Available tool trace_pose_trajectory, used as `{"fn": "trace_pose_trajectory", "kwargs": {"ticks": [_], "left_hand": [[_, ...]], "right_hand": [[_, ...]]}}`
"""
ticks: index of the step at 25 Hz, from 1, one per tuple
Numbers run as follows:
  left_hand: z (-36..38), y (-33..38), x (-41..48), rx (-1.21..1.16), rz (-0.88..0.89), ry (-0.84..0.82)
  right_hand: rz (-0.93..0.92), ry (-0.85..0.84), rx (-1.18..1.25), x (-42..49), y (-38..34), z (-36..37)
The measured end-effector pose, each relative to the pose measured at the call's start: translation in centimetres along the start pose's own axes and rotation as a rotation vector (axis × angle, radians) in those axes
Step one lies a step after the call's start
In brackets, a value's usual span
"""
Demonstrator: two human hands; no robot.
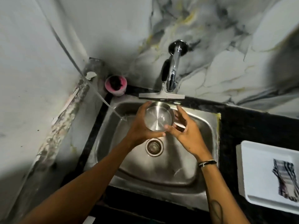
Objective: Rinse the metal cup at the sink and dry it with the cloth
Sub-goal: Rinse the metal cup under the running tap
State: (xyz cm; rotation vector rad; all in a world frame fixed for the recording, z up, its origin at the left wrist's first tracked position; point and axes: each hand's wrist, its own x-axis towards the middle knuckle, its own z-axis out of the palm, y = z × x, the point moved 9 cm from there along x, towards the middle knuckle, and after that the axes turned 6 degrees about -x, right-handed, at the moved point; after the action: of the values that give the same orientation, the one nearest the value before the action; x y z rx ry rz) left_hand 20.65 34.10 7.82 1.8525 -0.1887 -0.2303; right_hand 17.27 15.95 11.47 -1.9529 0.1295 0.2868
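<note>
A shiny metal cup (pixel 158 116) is held over the steel sink (pixel 202 126), just below the chrome tap (pixel 172 73), its opening facing up towards me. My left hand (pixel 139 128) wraps around the cup's left side and grips it. My right hand (pixel 186 133) is at the cup's right side with fingers spread, the thumb touching the near rim. I cannot tell whether water is running from the tap. A striped cloth (pixel 285 180) lies on a white tray (pixel 258 159) at the right.
A pink cup (pixel 115 85) stands in the back left corner by the wall. A grey squeegee (pixel 161 95) lies along the sink's back edge. A thin hose (pixel 97 92) runs down into the sink from the left. The drain (pixel 154 147) sits mid-basin. Black counter (pixel 242 126) surrounds the sink.
</note>
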Motion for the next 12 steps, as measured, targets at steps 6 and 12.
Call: {"fn": "trace_pose_trajectory", "kwargs": {"ticks": [6,12], "left_hand": [[1.4,-1.6,3.3,-0.098,0.005,0.023],[3.3,-2.7,7.1,-0.232,-0.036,0.028]], "right_hand": [[-0.066,0.183,-0.151,8.2,-7.2,-4.8],[-0.096,0.092,-0.242,11.2,-9.1,-5.1]]}}
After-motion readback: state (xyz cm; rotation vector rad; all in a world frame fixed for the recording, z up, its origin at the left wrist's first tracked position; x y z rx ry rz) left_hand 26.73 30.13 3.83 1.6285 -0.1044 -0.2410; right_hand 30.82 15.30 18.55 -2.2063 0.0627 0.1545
